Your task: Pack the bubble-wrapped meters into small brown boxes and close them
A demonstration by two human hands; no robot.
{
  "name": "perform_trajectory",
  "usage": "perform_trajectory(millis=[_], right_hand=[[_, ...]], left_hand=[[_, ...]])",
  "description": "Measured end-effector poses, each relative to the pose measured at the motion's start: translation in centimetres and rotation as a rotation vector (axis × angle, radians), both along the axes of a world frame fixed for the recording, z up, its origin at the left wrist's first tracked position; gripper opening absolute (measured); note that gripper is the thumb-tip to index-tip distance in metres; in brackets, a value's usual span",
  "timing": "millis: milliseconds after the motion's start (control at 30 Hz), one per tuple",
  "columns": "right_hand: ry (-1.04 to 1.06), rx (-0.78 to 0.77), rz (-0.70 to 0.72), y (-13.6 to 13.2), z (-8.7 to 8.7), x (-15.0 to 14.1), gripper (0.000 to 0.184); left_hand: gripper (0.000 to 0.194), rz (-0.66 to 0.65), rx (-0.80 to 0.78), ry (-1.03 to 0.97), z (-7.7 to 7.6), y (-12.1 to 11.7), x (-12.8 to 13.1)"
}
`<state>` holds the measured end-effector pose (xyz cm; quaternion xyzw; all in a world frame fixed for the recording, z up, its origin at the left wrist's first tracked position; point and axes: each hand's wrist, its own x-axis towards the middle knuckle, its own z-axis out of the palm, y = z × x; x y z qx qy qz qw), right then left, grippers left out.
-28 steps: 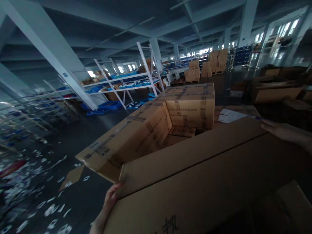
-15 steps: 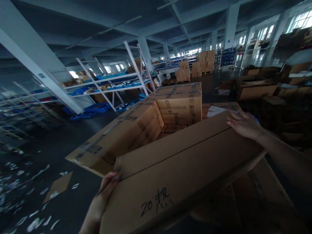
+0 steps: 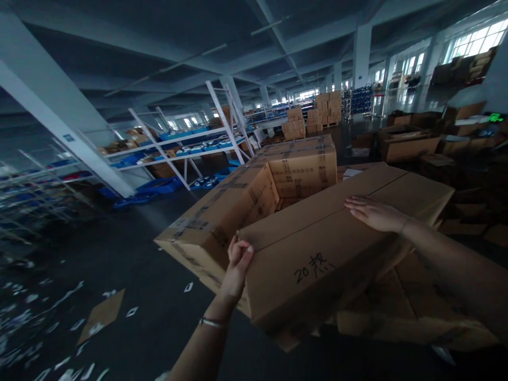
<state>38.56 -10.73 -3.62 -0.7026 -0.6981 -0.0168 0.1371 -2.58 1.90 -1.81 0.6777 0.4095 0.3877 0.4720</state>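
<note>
A long brown cardboard box [image 3: 289, 259] with a handwritten "20" and a character on its top lies tilted before me over other cartons. My left hand [image 3: 238, 262], a thin bracelet at its wrist, grips the near left end, fingers curled at the corner. On top of the box, by the lid seam, my right hand [image 3: 373, 214] rests flat with fingers stretched out. Behind it, taped printed cartons [image 3: 228, 198] form a corner around a recess, partly hidden by the box. Beneath its right part lies another carton [image 3: 420, 293].
White metal shelving [image 3: 190, 140] with blue bins stands ahead left, near a slanting column [image 3: 75, 124]. Paper scraps and a cardboard sheet [image 3: 102, 316] litter the floor at left. Open cartons [image 3: 408, 144] crowd the right; stacked boxes [image 3: 328, 108] stand farther back.
The box has moved forward, away from me, and to the right in view, and my left hand has gone with it. My right hand now lies nearer the middle of its top.
</note>
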Motion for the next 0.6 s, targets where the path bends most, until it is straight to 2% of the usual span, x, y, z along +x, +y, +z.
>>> perform_trajectory(millis=[100, 167, 300, 400, 600], right_hand=[[0.05, -0.029, -0.065, 0.4, -0.8, 0.1, 0.054], [0.057, -0.025, -0.083, 0.6, -0.8, -0.2, 0.055], [0.011, 0.025, -0.094, 0.5, 0.4, -1.5, 0.056], [-0.023, 0.049, -0.13, 0.6, 1.1, -3.7, 0.058], [0.009, 0.09, -0.061, 0.7, 0.8, -8.1, 0.049]], left_hand=[[0.043, -0.356, 0.108, 0.163, 0.4, 1.2, -2.4], [0.052, -0.497, 0.143, 0.205, 0.4, 2.1, -3.6], [0.056, -0.473, 0.301, 0.12, -0.5, 3.5, -3.8], [0.057, -0.457, 0.368, 0.04, -1.5, 4.2, -3.3], [0.058, -0.421, 0.475, 0.006, -2.7, 5.2, -2.7]])
